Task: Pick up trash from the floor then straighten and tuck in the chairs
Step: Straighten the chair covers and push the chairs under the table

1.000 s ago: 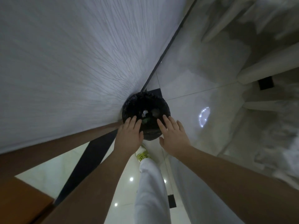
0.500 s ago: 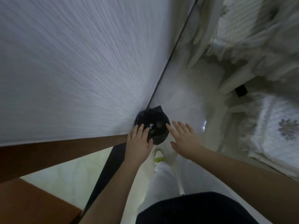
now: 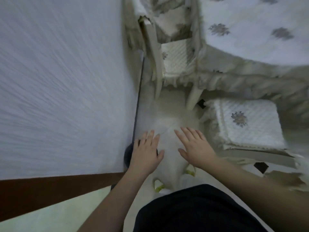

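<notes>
I count two chairs at 2 o'clock; left hand and right hand spread flat, empty; bin contents hidden.

Glossy tile floor, quilted cloth chair cushions, ribbed matt wall, wood trim

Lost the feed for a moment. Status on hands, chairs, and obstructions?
Left hand and right hand open, holding nothing. White quilted-cushion chair to the right, untouched. Round black bin partly hidden behind the left hand.
</notes>
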Demonstrator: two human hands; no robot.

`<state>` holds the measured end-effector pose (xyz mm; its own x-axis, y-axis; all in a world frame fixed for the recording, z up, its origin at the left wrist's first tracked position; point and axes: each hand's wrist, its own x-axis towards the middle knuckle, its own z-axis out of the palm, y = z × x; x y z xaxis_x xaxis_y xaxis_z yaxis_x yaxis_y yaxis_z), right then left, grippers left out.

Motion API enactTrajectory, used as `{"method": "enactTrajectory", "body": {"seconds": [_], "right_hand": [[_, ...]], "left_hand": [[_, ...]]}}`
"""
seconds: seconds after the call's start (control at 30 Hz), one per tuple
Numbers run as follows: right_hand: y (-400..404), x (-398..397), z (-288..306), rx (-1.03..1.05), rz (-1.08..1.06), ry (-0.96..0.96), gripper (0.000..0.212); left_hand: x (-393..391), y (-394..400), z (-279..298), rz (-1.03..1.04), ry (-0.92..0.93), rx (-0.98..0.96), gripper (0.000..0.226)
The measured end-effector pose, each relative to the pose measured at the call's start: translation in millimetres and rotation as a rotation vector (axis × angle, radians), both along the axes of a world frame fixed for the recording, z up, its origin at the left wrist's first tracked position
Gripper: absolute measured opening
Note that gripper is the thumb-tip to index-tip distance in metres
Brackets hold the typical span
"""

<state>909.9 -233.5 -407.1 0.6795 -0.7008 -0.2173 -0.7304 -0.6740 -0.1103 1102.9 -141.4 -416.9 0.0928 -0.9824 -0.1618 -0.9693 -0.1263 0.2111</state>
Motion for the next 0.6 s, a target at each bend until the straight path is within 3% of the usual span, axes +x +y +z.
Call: {"method": "enactTrajectory", "body": {"seconds": [0.3, 0.6], "right_hand": [[-10.4, -127.9, 49.1, -0.131, -0.456, -0.099, 0.073], [21.1, -258.6, 89.9, -0.267, -0.666, -0.221, 0.071]], "left_hand": [[-78.3, -62.7, 48.1, -0.213, 0.000, -0.043, 0.074], [-226.5, -86.1, 106.4, -0.469, -0.071, -0.199, 0.075]]}}
